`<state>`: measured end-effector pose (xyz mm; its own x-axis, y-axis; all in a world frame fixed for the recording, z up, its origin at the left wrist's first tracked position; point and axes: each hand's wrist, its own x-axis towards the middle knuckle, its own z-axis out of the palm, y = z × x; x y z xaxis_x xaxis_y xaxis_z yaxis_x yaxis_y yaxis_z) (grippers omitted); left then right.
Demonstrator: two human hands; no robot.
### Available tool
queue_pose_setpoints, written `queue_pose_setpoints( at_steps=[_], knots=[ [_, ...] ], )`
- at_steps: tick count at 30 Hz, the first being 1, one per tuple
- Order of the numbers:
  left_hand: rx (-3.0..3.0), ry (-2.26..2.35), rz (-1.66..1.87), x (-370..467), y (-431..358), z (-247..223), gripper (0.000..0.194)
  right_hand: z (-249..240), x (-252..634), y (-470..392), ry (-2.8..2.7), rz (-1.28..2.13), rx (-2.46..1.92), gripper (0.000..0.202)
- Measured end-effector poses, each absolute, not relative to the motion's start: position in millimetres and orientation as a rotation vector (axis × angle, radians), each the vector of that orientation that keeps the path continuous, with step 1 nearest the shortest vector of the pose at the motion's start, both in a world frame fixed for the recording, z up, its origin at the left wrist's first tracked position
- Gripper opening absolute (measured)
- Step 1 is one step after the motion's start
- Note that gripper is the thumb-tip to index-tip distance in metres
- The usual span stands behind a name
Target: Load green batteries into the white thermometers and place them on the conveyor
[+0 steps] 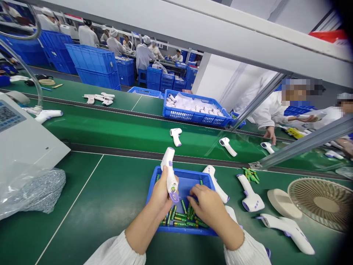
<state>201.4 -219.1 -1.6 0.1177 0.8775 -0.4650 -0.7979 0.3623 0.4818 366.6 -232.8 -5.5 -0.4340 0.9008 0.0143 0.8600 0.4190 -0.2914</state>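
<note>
The left hand (159,189) is gripping a white thermometer (171,173) above the left part of the blue tray (190,231), its purple flap (174,197) hanging open. The right hand (206,203) is curling its fingers over green batteries (179,223) in the tray's right part; whether it is pinching one, the view is not showing. Good handling probably means tilting the open end towards the fingers, taking single batteries, checking their direction, and sparing the flap any strain.
</note>
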Motion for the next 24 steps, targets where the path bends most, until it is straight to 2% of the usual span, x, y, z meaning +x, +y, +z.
queue_pose_setpoints(
  at_steps=[2, 5, 10, 12, 17, 24],
  knots=[
    [0.131, 0.793, 1.227, 202, -221, -2, 0.054, -16, 365, -231, -2.668, 0.294, -1.737, 0.005],
    [0.208, 0.867, 1.258, 203, -224, -2, 0.053, -19, 361, -230, -2.629, 0.363, -1.745, 0.005],
    [0.272, 0.956, 1.287, 205, -226, -3, 0.054, -3, 353, -239, -1.97, 0.956, -1.347, 0.014],
    [0.284, 0.978, 1.284, 205, -225, -5, 0.056, 2, 348, -243, -1.805, 1.017, -1.183, 0.014],
    [0.236, 0.978, 1.251, 206, -225, -8, 0.062, 5, 334, -246, -1.798, 0.619, -0.963, 0.03],
    [0.162, 0.892, 1.205, 204, -225, -12, 0.059, 5, 330, -241, -1.896, 0.37, -0.807, 0.039]
  ],
)
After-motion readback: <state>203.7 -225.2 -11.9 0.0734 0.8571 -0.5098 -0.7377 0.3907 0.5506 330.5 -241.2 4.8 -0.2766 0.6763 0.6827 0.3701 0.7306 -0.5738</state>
